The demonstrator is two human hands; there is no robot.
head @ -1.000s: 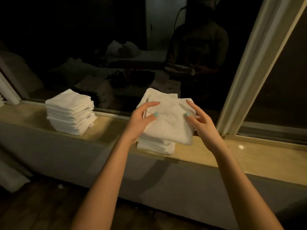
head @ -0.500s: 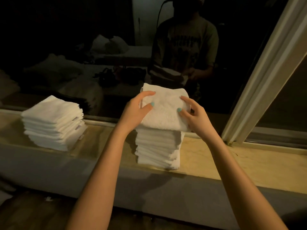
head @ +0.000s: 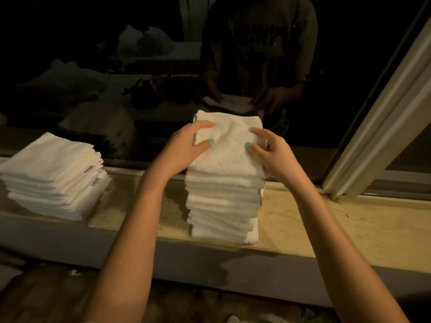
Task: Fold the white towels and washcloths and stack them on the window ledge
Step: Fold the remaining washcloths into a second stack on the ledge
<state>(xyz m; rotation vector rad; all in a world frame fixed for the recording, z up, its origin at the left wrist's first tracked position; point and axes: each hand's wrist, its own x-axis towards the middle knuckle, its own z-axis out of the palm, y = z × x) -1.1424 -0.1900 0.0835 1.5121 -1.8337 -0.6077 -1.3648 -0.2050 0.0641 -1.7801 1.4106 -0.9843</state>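
My left hand [head: 184,148] and right hand [head: 272,155] curled round the side edges of the top towel [head: 229,157], thumbs pressed on it, it lies on the tall stack [head: 224,206] on the ledge [head: 326,229], second stack [head: 51,176] further left

Teal thumbnail polish marks the left hand [head: 184,149] and right hand [head: 274,155].

towel [head: 227,145]: was tilted and lifted over stack [head: 224,206] → now flat on stack's top, edges roughly lined up | left hand [head: 184,148], right hand [head: 272,155]: came down with it, now hold its sides at stack's top, thumbs on its upper face | view: nearer, stack's full height on ledge [head: 303,229] now shown
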